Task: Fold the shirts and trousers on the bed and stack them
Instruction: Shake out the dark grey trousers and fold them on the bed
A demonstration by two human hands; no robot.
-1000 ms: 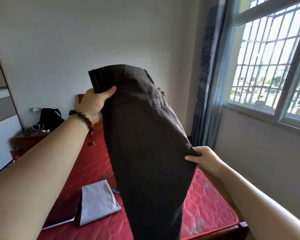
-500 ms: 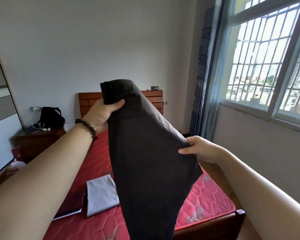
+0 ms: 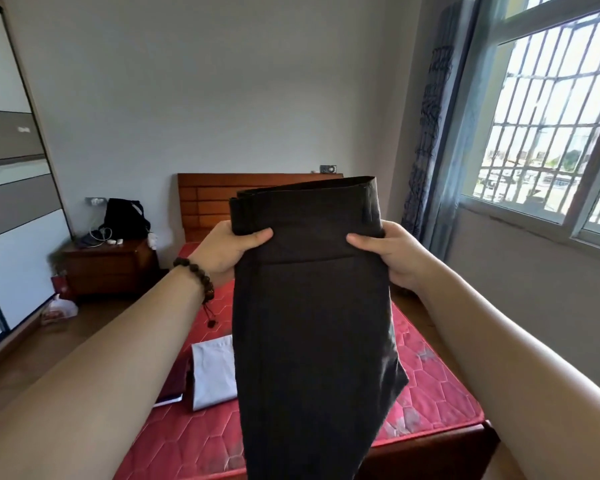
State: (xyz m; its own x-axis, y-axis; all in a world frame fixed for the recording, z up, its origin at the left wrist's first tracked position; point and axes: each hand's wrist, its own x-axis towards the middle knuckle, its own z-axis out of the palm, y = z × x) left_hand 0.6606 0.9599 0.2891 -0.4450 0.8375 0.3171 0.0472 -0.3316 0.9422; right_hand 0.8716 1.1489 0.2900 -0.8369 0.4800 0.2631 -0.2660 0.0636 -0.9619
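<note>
Dark brown trousers [image 3: 312, 341] hang in the air in front of me, waistband up, legs falling past the bottom of the view. My left hand [image 3: 227, 252] grips the waistband's left end, thumb on the front. At the right end my right hand [image 3: 392, 256] grips it the same way. Below, on the red mattress [image 3: 440, 386], lies a folded light grey garment [image 3: 212, 372] beside a folded dark maroon one [image 3: 177, 384], both partly hidden by the trousers and my left arm.
A wooden headboard [image 3: 205, 199] stands against the far wall. A nightstand [image 3: 108, 266] with a black bag [image 3: 125, 216] and cables is at the left, a wardrobe [image 3: 11, 202] further left. A barred window [image 3: 548, 126] and curtain [image 3: 426, 133] fill the right.
My right hand rose from the trousers' side edge to the waistband's right end. The waistband turned level and the trousers now hang straight, lower in view.
</note>
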